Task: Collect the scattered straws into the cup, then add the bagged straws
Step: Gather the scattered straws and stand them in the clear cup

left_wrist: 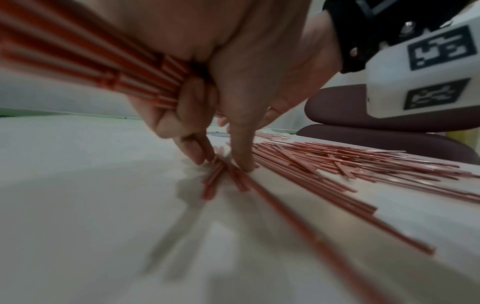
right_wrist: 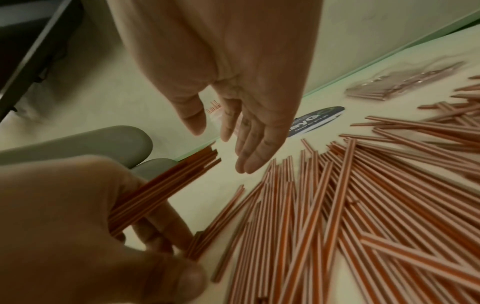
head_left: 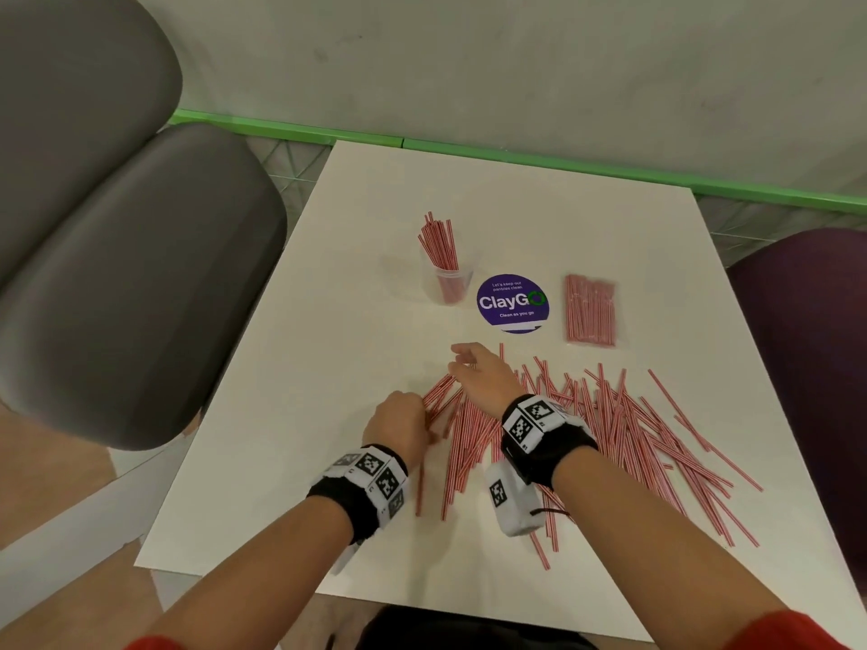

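Red-and-white striped straws (head_left: 610,429) lie scattered over the near right of the white table (head_left: 291,462). My left hand (head_left: 424,415) grips a bundle of straws (head_left: 438,396) at the pile's left edge; in the left wrist view the bundle (left_wrist: 91,57) sits in its curled fingers while two fingertips (left_wrist: 200,156) pinch at straws on the table. My right hand (head_left: 457,363) hovers just beyond, its fingers (right_wrist: 246,160) straight and holding nothing. A clear cup (head_left: 448,279) with several upright straws stands further back. The bagged straws (head_left: 590,309) lie flat at the back right.
A purple round ClayGo sticker (head_left: 512,302) is stuck to the table between cup and bag. Grey seats (head_left: 117,274) stand to the left and a dark purple seat (head_left: 807,368) to the right. A wall with a green strip (head_left: 516,157) runs behind the table.
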`<state>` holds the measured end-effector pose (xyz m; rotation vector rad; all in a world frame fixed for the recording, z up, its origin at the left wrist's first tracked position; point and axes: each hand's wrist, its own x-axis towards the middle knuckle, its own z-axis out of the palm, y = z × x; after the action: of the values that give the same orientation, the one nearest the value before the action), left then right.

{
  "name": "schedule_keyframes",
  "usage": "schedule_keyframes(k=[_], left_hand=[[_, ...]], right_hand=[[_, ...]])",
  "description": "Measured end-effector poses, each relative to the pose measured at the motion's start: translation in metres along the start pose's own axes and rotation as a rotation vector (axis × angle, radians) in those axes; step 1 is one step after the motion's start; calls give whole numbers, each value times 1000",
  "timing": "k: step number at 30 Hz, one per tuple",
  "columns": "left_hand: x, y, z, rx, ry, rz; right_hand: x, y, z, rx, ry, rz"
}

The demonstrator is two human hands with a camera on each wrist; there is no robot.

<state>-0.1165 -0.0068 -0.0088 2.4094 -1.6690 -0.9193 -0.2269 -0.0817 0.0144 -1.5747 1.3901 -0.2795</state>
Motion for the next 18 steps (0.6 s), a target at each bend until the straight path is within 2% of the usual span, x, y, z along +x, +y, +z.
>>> schedule_keyframes(k=[3,7,12,18], left_hand=[[3,7,7,13,56,27],[5,10,4,29,44,35],[3,17,4,328,-27,67],[1,15,1,413,-60,143]], right_hand=[[-3,5,1,-7,-9,14],[-6,15,1,19,11,40],[-8,19,-6,65,56,46],[-7,20,-10,98,96,45]])
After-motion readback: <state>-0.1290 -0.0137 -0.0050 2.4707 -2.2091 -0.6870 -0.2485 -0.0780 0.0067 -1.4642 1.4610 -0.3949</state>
